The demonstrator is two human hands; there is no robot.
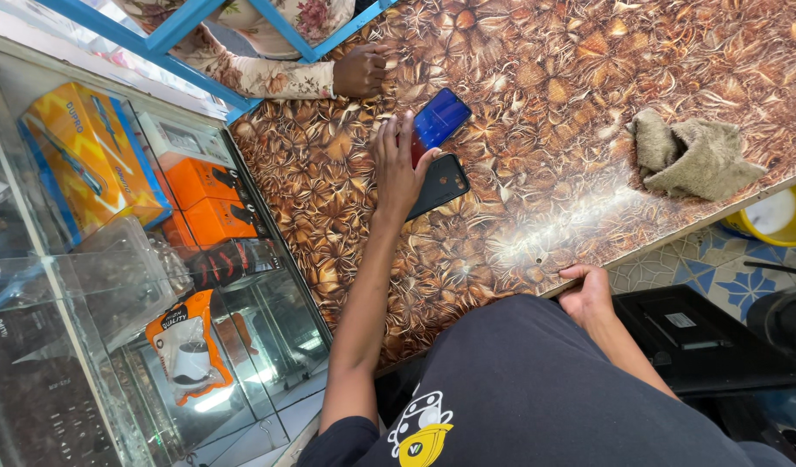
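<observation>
Two phones lie near the middle of the patterned brown counter (pixel 536 147): a blue-backed phone (pixel 441 117) and, just beside it toward the near edge, a black phone (pixel 443 183). Bare counter stretches from them to the near edge and toward the one crumpled grey-green cloth (pixel 694 156), well apart near the edge. The left hand (pixel 398 169) reaches out on a straight arm, fingers spread flat, touching both phones without gripping either. The right hand (pixel 585 294) curls its fingers over the counter's near edge. Another person's hand (pixel 362 71) rests at the far side. A glass display case (pixel 113 285) borders the counter.
</observation>
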